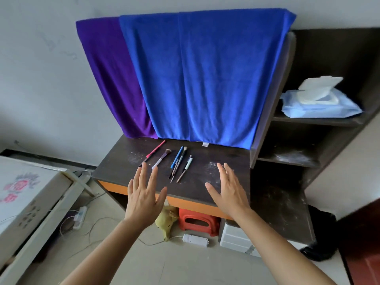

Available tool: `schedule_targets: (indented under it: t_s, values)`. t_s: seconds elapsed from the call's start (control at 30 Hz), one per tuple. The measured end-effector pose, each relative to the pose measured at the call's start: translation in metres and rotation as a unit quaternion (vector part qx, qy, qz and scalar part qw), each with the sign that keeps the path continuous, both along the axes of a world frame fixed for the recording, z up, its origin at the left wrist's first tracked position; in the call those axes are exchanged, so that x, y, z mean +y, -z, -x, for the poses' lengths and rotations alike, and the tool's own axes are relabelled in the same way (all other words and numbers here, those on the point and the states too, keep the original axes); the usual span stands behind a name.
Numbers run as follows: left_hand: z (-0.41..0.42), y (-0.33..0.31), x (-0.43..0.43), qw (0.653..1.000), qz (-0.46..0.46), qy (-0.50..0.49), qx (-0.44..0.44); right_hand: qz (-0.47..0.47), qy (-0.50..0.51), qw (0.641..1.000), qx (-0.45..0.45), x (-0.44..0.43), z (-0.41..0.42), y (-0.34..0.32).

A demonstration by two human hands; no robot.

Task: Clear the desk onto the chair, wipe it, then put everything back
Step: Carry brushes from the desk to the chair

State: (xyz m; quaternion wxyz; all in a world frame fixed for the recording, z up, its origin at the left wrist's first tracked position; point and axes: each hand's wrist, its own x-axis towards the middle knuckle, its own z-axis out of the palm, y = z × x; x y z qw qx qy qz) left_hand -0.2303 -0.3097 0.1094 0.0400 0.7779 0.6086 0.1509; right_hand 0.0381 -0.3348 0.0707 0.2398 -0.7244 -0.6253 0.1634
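I am holding both hands out over the front of the dark desk [230, 155], fingers straight and spread, grasping nothing; I cannot tell whether either palm is touching the wood. Just beyond the fingertips of my left hand [144, 195] a pink pen [156, 148] and a white-handled makeup brush [161, 159] are lying slanted. Between my two hands, a little farther out, a blue pen [177, 156], a second brush [181, 158] and a pen with a pale grip [186, 167] are lying close together. My right hand [228, 194] is hanging over a patch of white dust. Past both hands a blue towel [205, 79] and a purple towel [111, 79] are draping down to the desk. Below my wrists a red plastic stool [197, 221] is sitting under the desk.
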Motion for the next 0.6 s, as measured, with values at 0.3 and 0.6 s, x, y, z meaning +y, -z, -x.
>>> schedule_targets:
  t_s: [0.3, 0.6]
  values:
    - [0.05, 0.062, 0.146, 0.994, 0.104, -0.014, -0.001, 0.11, 0.058, 0.992, 0.025, 0.124, 0.033, 0.038]
    - [0.064, 0.103, 0.275, 0.979, 0.186, 0.084, 0.016, 0.187, 0.161, 0.969, 0.027, 0.202, 0.083, 0.068]
